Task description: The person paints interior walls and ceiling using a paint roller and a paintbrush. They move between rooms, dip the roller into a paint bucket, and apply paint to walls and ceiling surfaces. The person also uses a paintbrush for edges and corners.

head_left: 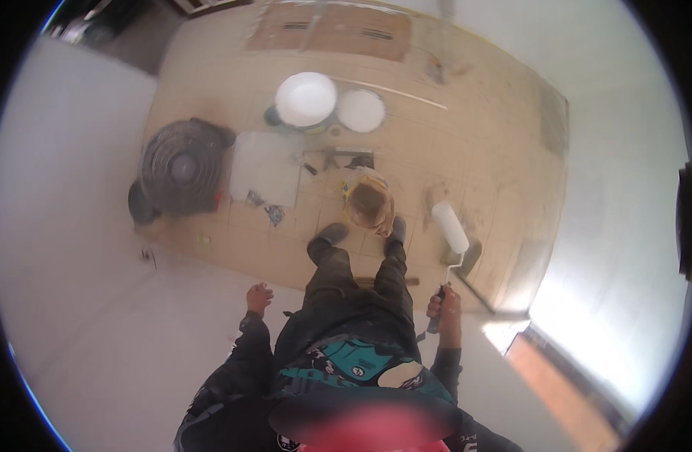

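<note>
My right hand (450, 305) is closed around the dark handle of a paint roller (450, 227). The roller's fluffy white sleeve points forward over the floor, and its bent wire frame shows above my fingers. On the other side of my body, my left hand (260, 297) hangs low with its fingers loosely bent and apart, holding nothing. Between and just ahead of my shoes stands an open-topped, crumpled tan container (367, 205), brown inside. Its exact kind is unclear.
A round dark floor fan (181, 167) stands at left, beside a white sheet (264, 162) with small scraps near it. Farther ahead are a large white round tub (306, 99) and a white disc-like lid or bucket (361, 111). Flattened cardboard (353, 32) lies at the far side; pale walls flank the floor.
</note>
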`<action>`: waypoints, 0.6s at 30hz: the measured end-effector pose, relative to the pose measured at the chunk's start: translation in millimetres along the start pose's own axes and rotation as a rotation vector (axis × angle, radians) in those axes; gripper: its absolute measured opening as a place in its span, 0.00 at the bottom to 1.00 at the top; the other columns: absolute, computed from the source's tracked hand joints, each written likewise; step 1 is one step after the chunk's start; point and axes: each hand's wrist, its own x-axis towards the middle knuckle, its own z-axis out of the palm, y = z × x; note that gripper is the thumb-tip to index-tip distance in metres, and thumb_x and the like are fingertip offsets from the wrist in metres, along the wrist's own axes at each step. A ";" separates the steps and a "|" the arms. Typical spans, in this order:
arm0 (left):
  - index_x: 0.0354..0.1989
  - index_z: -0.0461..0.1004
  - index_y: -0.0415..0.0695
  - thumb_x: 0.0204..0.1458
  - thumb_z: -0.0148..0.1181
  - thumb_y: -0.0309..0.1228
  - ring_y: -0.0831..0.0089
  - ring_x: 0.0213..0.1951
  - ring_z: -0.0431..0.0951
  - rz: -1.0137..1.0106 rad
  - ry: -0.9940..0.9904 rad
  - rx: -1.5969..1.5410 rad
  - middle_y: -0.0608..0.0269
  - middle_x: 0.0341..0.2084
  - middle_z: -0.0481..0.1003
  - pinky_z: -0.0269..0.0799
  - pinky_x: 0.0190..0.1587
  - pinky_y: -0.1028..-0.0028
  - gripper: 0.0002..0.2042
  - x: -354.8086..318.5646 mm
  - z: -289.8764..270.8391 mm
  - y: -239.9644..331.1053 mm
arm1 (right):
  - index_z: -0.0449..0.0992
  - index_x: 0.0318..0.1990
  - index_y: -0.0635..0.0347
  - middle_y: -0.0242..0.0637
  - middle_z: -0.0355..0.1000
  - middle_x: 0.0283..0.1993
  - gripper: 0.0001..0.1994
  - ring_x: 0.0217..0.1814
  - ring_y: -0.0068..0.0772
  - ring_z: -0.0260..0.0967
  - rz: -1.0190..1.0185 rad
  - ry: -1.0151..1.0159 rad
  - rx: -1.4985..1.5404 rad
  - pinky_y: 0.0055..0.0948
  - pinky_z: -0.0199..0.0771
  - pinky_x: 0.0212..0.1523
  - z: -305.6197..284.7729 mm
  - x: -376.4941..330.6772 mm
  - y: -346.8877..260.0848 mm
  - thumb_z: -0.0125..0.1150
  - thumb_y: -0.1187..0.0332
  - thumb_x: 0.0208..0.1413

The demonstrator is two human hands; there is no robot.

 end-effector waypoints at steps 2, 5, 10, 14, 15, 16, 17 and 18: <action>0.49 0.72 0.46 0.64 0.51 0.42 0.68 0.35 0.81 0.009 0.005 -0.140 0.58 0.37 0.80 0.75 0.36 0.67 0.14 -28.0 44.8 -29.8 | 0.63 0.33 0.51 0.25 0.59 0.20 0.14 0.15 0.17 0.53 0.018 -0.097 -0.154 0.21 0.53 0.13 -9.3 28.1 -39.8 0.49 0.54 0.67; 0.52 0.71 0.44 0.64 0.50 0.40 0.69 0.34 0.81 0.064 -0.110 -0.414 0.56 0.37 0.80 0.74 0.33 0.70 0.15 -81.9 101.2 -101.1 | 0.64 0.33 0.52 0.25 0.59 0.20 0.14 0.14 0.17 0.53 0.025 -0.193 -0.382 0.21 0.54 0.13 -12.6 49.9 -86.3 0.50 0.54 0.67; 0.54 0.72 0.44 0.65 0.49 0.40 0.69 0.37 0.81 -0.066 0.051 -0.420 0.57 0.39 0.80 0.75 0.36 0.70 0.16 -193.9 197.2 -126.0 | 0.64 0.32 0.53 0.25 0.58 0.19 0.15 0.14 0.18 0.53 -0.069 -0.356 -0.750 0.22 0.55 0.14 3.5 75.9 -150.1 0.49 0.55 0.68; 0.55 0.72 0.46 0.65 0.50 0.43 0.69 0.39 0.81 -0.118 0.206 -0.606 0.58 0.41 0.79 0.76 0.40 0.68 0.17 -239.0 211.5 -180.0 | 0.63 0.31 0.52 0.24 0.58 0.18 0.15 0.14 0.18 0.53 -0.069 -0.429 -0.895 0.23 0.55 0.13 43.1 89.1 -153.1 0.48 0.55 0.68; 0.55 0.72 0.46 0.65 0.50 0.43 0.69 0.39 0.81 -0.144 0.269 -0.664 0.58 0.41 0.79 0.76 0.40 0.69 0.17 -247.3 218.5 -195.0 | 0.63 0.31 0.52 0.24 0.57 0.18 0.15 0.14 0.18 0.53 -0.050 -0.455 -0.932 0.23 0.55 0.13 54.7 92.0 -150.1 0.48 0.55 0.68; 0.54 0.73 0.46 0.65 0.50 0.41 0.70 0.37 0.80 -0.130 0.303 -0.678 0.60 0.39 0.80 0.75 0.37 0.70 0.16 -249.5 226.0 -207.6 | 0.63 0.31 0.52 0.24 0.57 0.18 0.15 0.13 0.18 0.53 -0.080 -0.461 -0.961 0.23 0.55 0.13 60.4 91.1 -151.9 0.48 0.55 0.68; 0.54 0.73 0.46 0.65 0.50 0.41 0.71 0.37 0.80 -0.074 0.291 -0.784 0.60 0.38 0.80 0.75 0.36 0.70 0.15 -249.8 226.8 -215.1 | 0.63 0.30 0.51 0.24 0.57 0.17 0.15 0.13 0.18 0.53 -0.088 -0.499 -0.988 0.23 0.54 0.12 71.7 89.0 -146.0 0.48 0.55 0.68; 0.53 0.73 0.47 0.65 0.51 0.40 0.72 0.36 0.80 -0.017 0.289 -0.882 0.61 0.38 0.80 0.74 0.35 0.71 0.15 -251.1 229.3 -225.0 | 0.63 0.30 0.51 0.24 0.57 0.17 0.16 0.13 0.18 0.52 -0.085 -0.541 -1.016 0.23 0.53 0.12 80.0 82.5 -134.5 0.48 0.54 0.68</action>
